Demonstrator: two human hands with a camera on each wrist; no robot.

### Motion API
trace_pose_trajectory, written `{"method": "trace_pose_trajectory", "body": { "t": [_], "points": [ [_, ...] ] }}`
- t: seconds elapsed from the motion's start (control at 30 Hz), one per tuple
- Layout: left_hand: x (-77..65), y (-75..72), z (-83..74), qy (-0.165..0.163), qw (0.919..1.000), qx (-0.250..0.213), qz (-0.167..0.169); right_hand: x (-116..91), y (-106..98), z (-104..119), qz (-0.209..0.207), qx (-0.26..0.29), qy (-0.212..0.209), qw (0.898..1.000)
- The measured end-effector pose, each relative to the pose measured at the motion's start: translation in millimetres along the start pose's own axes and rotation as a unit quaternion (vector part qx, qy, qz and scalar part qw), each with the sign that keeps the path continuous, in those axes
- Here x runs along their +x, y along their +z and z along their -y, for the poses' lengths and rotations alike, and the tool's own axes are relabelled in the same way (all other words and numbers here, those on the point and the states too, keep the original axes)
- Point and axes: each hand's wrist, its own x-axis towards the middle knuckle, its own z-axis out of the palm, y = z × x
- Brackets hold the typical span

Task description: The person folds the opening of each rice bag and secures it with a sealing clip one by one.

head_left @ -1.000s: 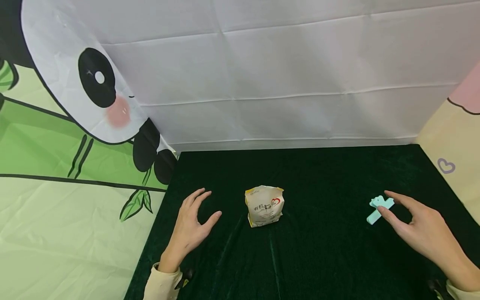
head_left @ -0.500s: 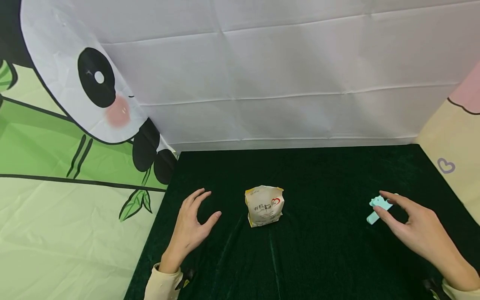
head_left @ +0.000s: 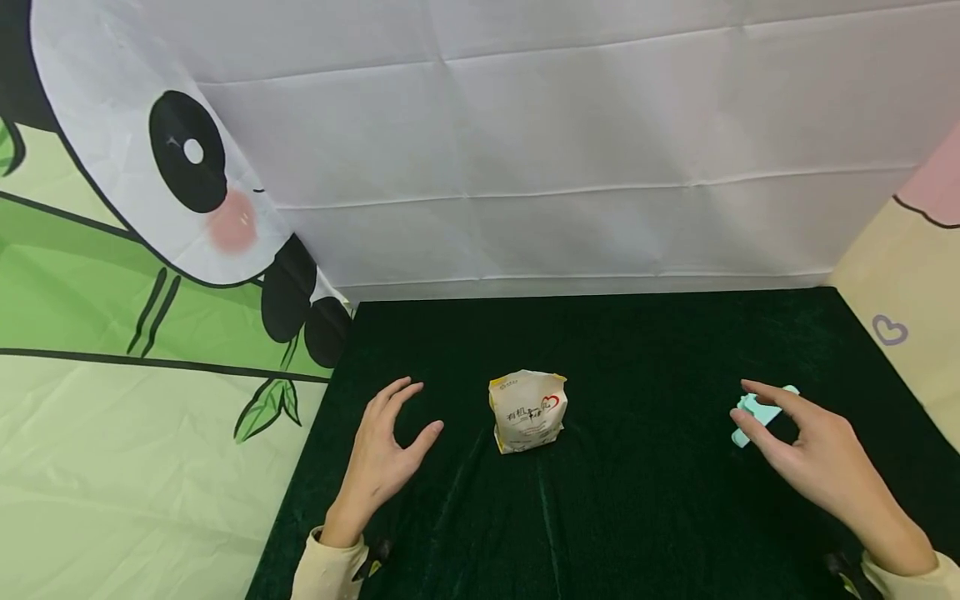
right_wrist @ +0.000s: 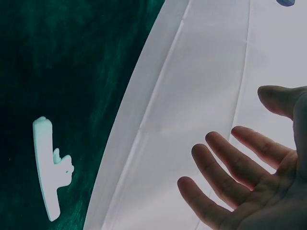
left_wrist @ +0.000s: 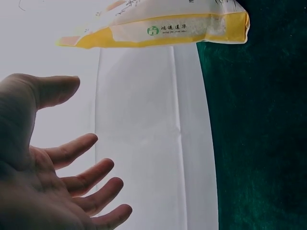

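Bag (head_left: 528, 412) and clip (head_left: 761, 410) share a dark green cloth (head_left: 637, 508) in the head view, the printed bag at lower middle, the mint clip toward the lower right. The left hand (head_left: 378, 454), lower left, rests near the bag but apart from it, holding nothing, thumb and fingers spread wide. The right hand (head_left: 817, 458) has a similar wide gap, and its thumb and forefinger cross in front of the clip; probably it hovers above, the arm angled in from the corner to bring that gap over it. Left of the left hand the slanting cloth edge runs close by; the far edge meets a white sheet (head_left: 570, 133) well beyond both hands. A broad stretch of cloth separates bag and clip, so sideways movement looks easy. In the left wrist view, the bag's yellow side fills the top, apart from the spread fingers. In the right wrist view, the clip lies at lower left, the hand at lower right with nothing in its grip and a visible gap between them.
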Motion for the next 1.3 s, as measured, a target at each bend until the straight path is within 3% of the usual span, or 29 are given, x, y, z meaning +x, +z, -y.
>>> {"method": "trace_pose_trajectory", "body": {
  "t": [0.47, 0.97, 1.3],
  "points": [
    [-0.2, 1.5, -6.6, 0.002, 0.9999, -0.008, 0.006, 1, 12, 5, -0.014, 0.027, -0.030, 0.999],
    [1.1, 5.8, -12.7, 0.004, 0.9995, -0.027, 0.014, 8, 21, 16, 0.003, 0.050, -0.050, 0.998],
    [-0.5, 9.5, -13.1, 0.003, 0.9994, -0.031, 0.015, 9, 26, 20, 0.003, 0.056, -0.045, 0.997]
  ]
}}
